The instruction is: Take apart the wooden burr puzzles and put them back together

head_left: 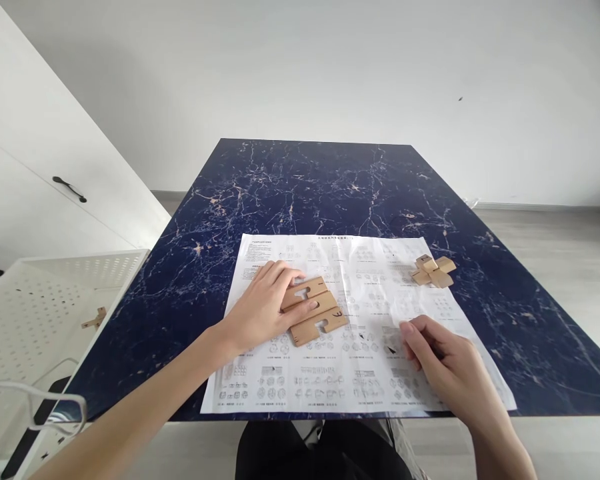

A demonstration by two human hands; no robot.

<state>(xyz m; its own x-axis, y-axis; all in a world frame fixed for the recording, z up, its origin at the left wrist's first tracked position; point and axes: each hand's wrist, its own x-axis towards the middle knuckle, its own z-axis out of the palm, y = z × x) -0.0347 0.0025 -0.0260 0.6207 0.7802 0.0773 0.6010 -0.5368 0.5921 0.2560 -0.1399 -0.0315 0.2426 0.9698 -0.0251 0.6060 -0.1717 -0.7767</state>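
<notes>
Several flat, notched wooden puzzle pieces (322,327) lie side by side on a printed instruction sheet (370,300), with dark marks near their ends. My left hand (267,300) is on them, its thumb across the middle piece and its fingers at the far left edge, covering part of them. To the right, my right hand (443,360) rests low over the sheet with fingers curled and the thumb tip near the index finger. No object shows in it. Beyond that hand sits an assembled wooden cross-shaped puzzle (433,271), apart from both hands.
The sheet lies creased on a dark blue marbled table (300,193), along its near edge. At the left stands a white perforated basket (45,293) with a small wooden piece (95,319) in it and a white cable (55,393) over it. A white cabinet (55,120) is behind.
</notes>
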